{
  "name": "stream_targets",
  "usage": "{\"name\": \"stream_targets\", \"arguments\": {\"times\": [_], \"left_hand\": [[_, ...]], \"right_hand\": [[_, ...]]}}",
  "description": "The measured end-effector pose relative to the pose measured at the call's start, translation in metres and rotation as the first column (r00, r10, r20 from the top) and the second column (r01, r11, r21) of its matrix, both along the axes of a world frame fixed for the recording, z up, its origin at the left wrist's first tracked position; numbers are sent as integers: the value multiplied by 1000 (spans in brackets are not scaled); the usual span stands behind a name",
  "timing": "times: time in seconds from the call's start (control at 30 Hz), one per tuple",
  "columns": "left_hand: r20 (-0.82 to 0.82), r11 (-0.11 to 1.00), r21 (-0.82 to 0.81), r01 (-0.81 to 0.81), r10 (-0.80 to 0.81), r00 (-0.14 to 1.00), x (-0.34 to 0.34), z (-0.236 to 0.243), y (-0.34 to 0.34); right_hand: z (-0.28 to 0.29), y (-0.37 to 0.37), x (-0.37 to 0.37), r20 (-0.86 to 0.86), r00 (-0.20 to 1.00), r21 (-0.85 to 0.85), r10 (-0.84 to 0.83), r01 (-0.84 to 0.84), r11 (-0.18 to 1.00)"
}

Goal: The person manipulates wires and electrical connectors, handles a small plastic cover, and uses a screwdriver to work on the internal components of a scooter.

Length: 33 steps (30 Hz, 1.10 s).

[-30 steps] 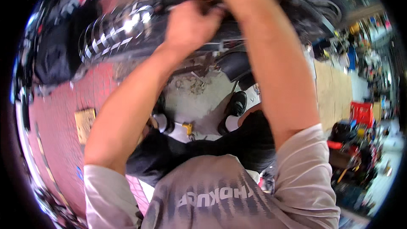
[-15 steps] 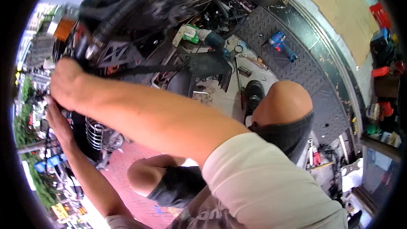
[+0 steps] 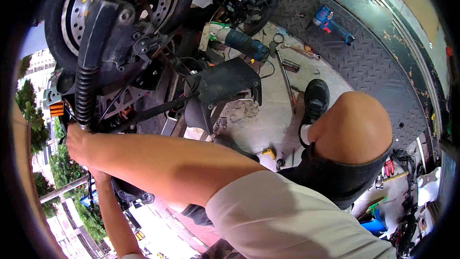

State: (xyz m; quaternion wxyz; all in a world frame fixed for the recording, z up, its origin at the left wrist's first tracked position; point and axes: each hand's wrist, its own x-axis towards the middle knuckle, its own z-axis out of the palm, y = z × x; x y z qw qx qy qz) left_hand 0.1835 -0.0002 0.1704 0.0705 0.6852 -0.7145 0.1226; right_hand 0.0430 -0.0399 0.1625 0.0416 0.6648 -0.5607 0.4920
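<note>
At the left edge, my right hand (image 3: 76, 144) has its fingers curled round something I cannot make out, just below the ribbed black rubber boot (image 3: 85, 97) of a motorcycle fork. My left hand (image 3: 99, 172) is just below it, its fingers hidden behind my right hand and arm. An orange reflector (image 3: 56, 110) sits above my hands. A wheel with a drilled brake disc (image 3: 75, 19) fills the upper left. A dark bar (image 3: 148, 115) runs from near my hands to a black plastic panel (image 3: 225, 79).
A blue-and-red power tool (image 3: 330, 24) lies on dark tread plate (image 3: 364, 72). A dark cordless tool (image 3: 244, 43), a long wrench (image 3: 287, 81) and a yellow-handled tool (image 3: 268, 152) lie near my foot (image 3: 316, 98). Red-handled pliers (image 3: 389, 167) and cables are at lower right. Trees show at far left.
The view has swung toward the wheel and floor tools. Both hands have shifted from upper middle to the left edge, and slightly lower over the last half second.
</note>
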Motion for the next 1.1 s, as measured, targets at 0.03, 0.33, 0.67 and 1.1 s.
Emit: {"name": "stream_targets", "arguments": {"times": [0.03, 0.33, 0.67, 1.1], "left_hand": [[-9, 998, -45, -47, 47, 999, -8, -4, -1], [52, 930, -165, -330, 342, 938, -61, -3, 1], [-126, 993, 88, -82, 93, 988, -79, 10, 1], [191, 945, -229, -233, 279, 941, -100, -17, -6]], "right_hand": [[0, 7, 0, -136, 982, 50, -132, 140, 989], [-71, 32, -184, -36, 381, -202, 924, -908, 367], [-229, -84, -357, 762, 4, -52, 647, -996, 68], [-251, -149, -259, 906, 155, -6, 393, -926, 378]]}}
